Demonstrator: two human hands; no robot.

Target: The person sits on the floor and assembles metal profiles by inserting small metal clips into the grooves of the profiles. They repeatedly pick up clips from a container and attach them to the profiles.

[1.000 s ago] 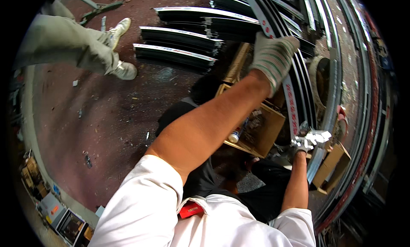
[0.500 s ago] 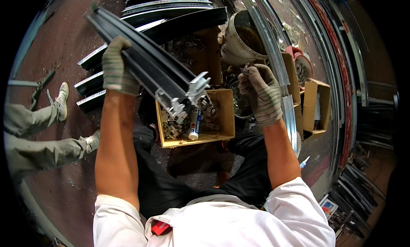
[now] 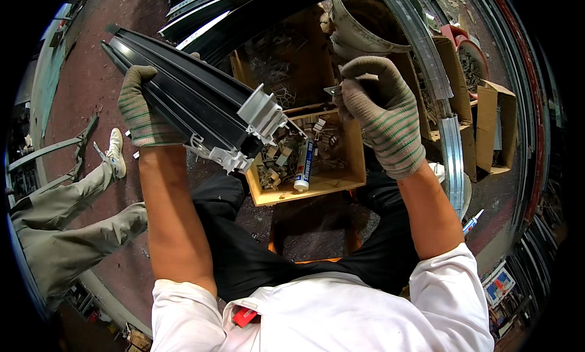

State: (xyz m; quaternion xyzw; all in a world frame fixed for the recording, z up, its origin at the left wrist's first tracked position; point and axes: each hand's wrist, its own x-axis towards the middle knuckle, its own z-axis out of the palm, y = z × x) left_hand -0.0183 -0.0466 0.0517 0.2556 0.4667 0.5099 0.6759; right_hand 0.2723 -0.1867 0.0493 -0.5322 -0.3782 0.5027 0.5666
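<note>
At one o'clock I see a grimy bucket point(image 3: 356, 46), near three an open cardboard box point(image 3: 487, 130), at nine a co-worker's white shoe point(image 3: 116, 153).

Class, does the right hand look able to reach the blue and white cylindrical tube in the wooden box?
Probably yes: the tube looks uncovered in the open box, though the gloved right hand pinches a small silvery piece.

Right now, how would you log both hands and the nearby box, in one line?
left hand: gripping black profiles with pale end fittings | right hand: pinching small shiny piece | wooden box: holding tube, small parts
</note>
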